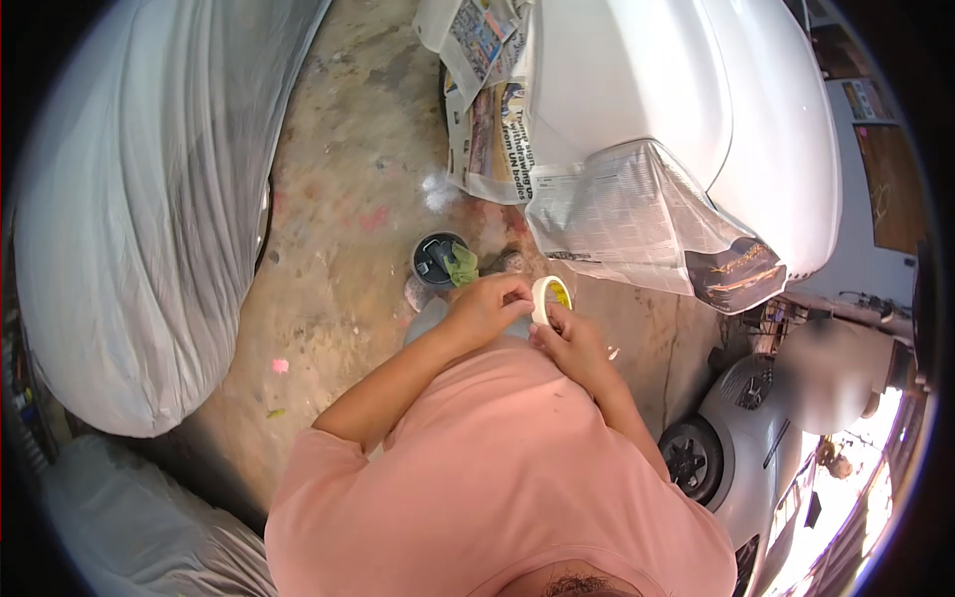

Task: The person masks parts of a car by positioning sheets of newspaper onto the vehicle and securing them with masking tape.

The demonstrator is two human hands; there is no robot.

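A cream roll of masking tape (542, 301) with a yellow inner core is held up in front of my pink shirt. My right hand (577, 343) is closed round its lower right side, thumb and fingers on the ring. From the left, my left hand (487, 310) has its fingers curled, and the fingertips pinch at the roll's outer edge. Whether a strip of tape is pulled loose there, I cannot tell. Just beyond my left hand, a black round container (434, 257) on the floor holds dark items and a crumpled green cloth (462, 266).
Ahead to the right is a white car body (637, 80), its lower edge covered with newspaper sheets (617, 214). A grey-covered vehicle (129, 219) stands on the left. The stained concrete floor (338, 169) runs between them. A silver car (741, 428) is at lower right.
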